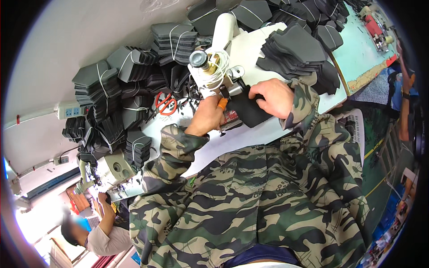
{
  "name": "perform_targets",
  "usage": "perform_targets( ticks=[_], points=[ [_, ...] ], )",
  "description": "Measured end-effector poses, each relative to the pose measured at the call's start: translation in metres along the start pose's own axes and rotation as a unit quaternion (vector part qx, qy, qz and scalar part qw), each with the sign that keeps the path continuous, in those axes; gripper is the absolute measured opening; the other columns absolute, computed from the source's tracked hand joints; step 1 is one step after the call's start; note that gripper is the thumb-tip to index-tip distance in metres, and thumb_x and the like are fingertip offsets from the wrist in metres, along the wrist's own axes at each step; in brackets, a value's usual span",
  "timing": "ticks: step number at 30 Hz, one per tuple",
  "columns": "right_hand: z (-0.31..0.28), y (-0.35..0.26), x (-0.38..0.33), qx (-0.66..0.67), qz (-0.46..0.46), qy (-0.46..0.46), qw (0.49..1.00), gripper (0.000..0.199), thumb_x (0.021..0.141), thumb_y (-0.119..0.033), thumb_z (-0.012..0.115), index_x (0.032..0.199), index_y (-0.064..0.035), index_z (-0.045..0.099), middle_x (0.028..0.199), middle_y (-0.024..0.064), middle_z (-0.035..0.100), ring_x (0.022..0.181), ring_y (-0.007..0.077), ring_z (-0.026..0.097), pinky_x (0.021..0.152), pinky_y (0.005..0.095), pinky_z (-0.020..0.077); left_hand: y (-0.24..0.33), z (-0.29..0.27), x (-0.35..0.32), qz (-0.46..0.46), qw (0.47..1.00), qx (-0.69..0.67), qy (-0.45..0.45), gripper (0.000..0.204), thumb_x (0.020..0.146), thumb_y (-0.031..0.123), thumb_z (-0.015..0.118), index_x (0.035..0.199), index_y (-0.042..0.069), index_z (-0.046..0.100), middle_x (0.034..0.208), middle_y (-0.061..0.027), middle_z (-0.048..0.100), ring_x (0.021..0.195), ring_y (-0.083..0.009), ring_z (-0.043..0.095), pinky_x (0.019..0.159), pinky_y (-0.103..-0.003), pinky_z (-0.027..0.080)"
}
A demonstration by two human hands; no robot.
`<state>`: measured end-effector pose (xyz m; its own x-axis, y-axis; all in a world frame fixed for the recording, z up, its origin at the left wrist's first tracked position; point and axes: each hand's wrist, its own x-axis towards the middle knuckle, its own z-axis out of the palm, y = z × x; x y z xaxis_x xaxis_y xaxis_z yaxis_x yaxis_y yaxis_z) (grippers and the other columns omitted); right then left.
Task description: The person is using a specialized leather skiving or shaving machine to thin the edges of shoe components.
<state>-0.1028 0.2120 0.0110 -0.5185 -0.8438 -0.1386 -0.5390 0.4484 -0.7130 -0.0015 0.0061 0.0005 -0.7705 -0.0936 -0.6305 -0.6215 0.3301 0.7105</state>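
At a sewing-type machine (210, 67) with a dark knob and a coil of white cord, a dark, flat, flexible piece (251, 109) lies at the working head. My right hand (275, 97) is closed on its upper right side, with thumb and fingers bent over the edge. On the other side of the head, my left hand (208, 116) has its fingers curled together beside the piece's left edge. An orange cover (222, 103) wraps one of its fingers. What those fingertips hold, if anything, is hidden.
Tied bundles of dark cut pieces (174, 42) line the wall. A loose stack (297, 49) stands at the right. Red-handled scissors (166, 103) lie left of the machine among scraps. A white basket (356, 129) is by my right side; another person (96, 234) works at far left.
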Motion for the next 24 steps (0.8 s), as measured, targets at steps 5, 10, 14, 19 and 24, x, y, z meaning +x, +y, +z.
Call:
perform_targets(
  ticks=[5, 10, 14, 19, 24],
  points=[
    [0.044, 0.004, -0.033, 0.171, 0.005, 0.018, 0.985, 0.021, 0.068, -0.006, 0.063, 0.088, -0.0009, 0.064, 0.082, 0.0140, 0.066, 0.078, 0.0266, 0.065, 0.072, 0.0328, 0.0496, 0.003, -0.014, -0.004, 0.029, 0.999, 0.018, -0.019, 0.020, 0.080, 0.000, 0.038, 0.090, -0.004, 0.055, 0.054, -0.0115, 0.057, 0.038, -0.0159, 0.053, 0.035, -0.029, 0.041],
    [0.053, -0.011, -0.037, 0.308, 0.092, 0.023, 0.947, 0.026, 0.070, -0.007, 0.064, 0.095, -0.0028, 0.062, 0.085, 0.0114, 0.065, 0.077, 0.0253, 0.064, 0.074, 0.0322, 0.0492, -0.010, -0.013, -0.033, 0.018, 0.994, 0.057, -0.089, 0.036, 0.096, 0.030, 0.043, 0.110, -0.001, 0.054, 0.066, -0.0097, 0.060, 0.045, -0.0165, 0.058, 0.038, -0.027, 0.042],
    [0.066, -0.028, -0.044, 0.298, 0.074, 0.060, 0.950, 0.029, 0.072, -0.013, 0.067, 0.099, -0.0065, 0.059, 0.089, 0.0127, 0.065, 0.079, 0.0284, 0.064, 0.072, 0.0332, 0.0495, -0.025, -0.012, -0.027, -0.001, 0.973, -0.130, -0.193, 0.033, 0.098, 0.029, 0.041, 0.108, 0.001, 0.055, 0.065, -0.0027, 0.058, 0.044, -0.0116, 0.056, 0.038, -0.021, 0.042],
    [0.096, -0.060, -0.033, 0.274, 0.095, -0.018, 0.957, 0.044, 0.074, -0.019, 0.068, 0.113, -0.0025, 0.056, 0.081, 0.0182, 0.065, 0.072, 0.0292, 0.067, 0.067, 0.0356, 0.0519, -0.026, -0.028, -0.010, -0.045, 0.977, -0.110, -0.175, 0.027, 0.094, 0.025, 0.048, 0.097, 0.002, 0.062, 0.065, -0.0004, 0.059, 0.043, -0.0075, 0.052, 0.036, -0.022, 0.038],
    [0.117, -0.072, -0.015, 0.289, -0.025, 0.052, 0.956, 0.056, 0.078, -0.016, 0.064, 0.124, 0.0088, 0.043, 0.093, 0.0231, 0.064, 0.079, 0.0261, 0.068, 0.069, 0.0314, 0.0548, -0.021, -0.045, 0.011, -0.051, 0.989, -0.015, -0.136, 0.029, 0.092, 0.024, 0.050, 0.099, 0.000, 0.063, 0.063, -0.0051, 0.057, 0.039, -0.0122, 0.049, 0.036, -0.025, 0.038]
  ],
)
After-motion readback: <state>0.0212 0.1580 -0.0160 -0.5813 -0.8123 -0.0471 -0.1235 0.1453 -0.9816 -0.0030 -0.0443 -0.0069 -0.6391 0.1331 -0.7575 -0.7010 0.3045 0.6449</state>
